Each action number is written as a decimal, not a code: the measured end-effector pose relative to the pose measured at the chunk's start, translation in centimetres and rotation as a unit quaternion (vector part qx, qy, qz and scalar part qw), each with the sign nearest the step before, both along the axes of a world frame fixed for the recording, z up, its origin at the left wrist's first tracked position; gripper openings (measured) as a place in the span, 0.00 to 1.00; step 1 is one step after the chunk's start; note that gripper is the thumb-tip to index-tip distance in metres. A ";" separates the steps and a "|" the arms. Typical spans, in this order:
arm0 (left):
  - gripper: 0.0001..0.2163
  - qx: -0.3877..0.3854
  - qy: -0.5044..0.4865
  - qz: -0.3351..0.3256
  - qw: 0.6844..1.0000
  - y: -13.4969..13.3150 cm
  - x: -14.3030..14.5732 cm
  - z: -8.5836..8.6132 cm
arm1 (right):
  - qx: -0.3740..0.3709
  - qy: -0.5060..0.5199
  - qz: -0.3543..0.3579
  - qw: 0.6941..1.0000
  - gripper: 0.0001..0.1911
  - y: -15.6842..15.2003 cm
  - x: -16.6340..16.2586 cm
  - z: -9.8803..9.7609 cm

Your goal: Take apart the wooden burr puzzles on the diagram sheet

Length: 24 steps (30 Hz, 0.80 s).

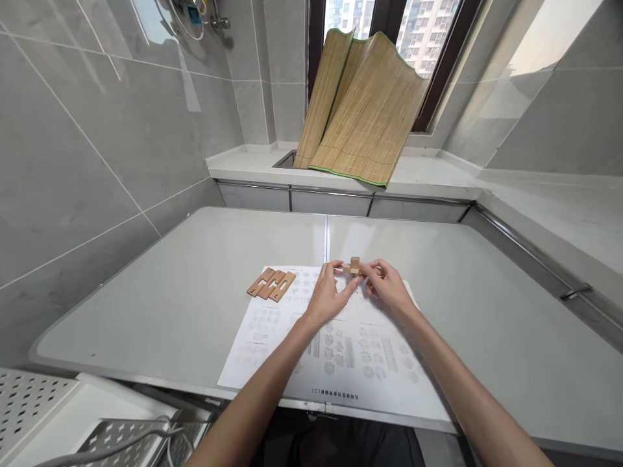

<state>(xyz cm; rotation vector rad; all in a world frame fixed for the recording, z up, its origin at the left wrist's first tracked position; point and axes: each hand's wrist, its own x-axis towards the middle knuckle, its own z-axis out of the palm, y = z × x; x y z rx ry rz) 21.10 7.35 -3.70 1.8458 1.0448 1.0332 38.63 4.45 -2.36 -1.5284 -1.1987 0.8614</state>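
Gripping a small wooden puzzle assembly (pixel 354 267) between both sets of fingertips, a person works over a printed instruction sheet (pixel 335 350) on a grey table (pixel 170 305). The left hand (pixel 328 295) pinches the interlocked block from its left side, thumb and forefinger closed on the wood; the right hand (pixel 387 285) pinches it from the right, its other fingers curled loosely beneath. The assembly sits just above the paper, directly between the two thumbs. Three loose notched wooden pieces (pixel 271 285) lie side by side, touching, on the sheet's corner, well to the left of the left fingers. Beyond the fingertips, a bamboo mat (pixel 360 117) leans against the window.
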 end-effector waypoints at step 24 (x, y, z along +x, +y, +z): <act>0.26 -0.063 -0.071 -0.067 0.993 1.5 -1.3 1.3 | 0.039 0.132 0.146 0.980 0.22 0.2 0.6 -1.1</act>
